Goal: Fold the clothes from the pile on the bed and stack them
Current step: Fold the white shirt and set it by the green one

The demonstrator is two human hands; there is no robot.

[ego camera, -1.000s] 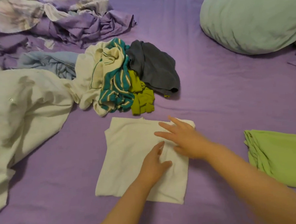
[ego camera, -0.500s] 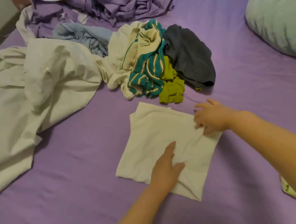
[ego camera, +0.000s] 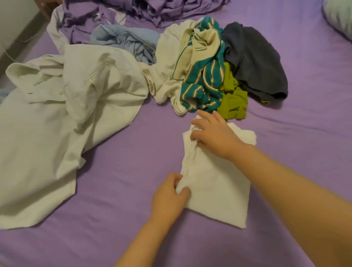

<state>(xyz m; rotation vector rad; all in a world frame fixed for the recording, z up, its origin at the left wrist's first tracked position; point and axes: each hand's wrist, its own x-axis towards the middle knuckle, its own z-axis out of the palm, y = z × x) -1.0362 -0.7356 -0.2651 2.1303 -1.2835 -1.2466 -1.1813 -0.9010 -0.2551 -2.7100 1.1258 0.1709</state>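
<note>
A white cloth [ego camera: 217, 184], folded to a narrow oblong, is laid on the purple sheet [ego camera: 306, 125] near the middle of the bed. Its long axis is set from far to near, tilted slightly so that the near end lies further right than the far end. The far end is pointed toward the pile [ego camera: 214, 69]; the near right corner is pointed toward the viewer. The left long edge is bunched and raised into wrinkles; the right part is lain flat.

The left edge near its near end is pinched by the left hand [ego camera: 169, 197], thumb curled over the fabric. The far left part of the cloth is gripped by the right hand [ego camera: 214, 134], fingers bent into the bunched fold, palm down over the cloth.

The pile is seen just beyond the cloth: a teal striped garment [ego camera: 205, 86], an olive piece [ego camera: 233, 101] touching it on the right, a dark grey garment [ego camera: 255, 62] further right, a cream garment [ego camera: 167, 67] on the left. A large pale shirt [ego camera: 57, 124] is spread at left, well apart from the cloth. A blue item [ego camera: 124, 39] is lain far of the shirt. Crumpled purple bedding [ego camera: 152, 4] is noted at the far edge, and a pale green pillow [ego camera: 344, 7] at far right.
</note>
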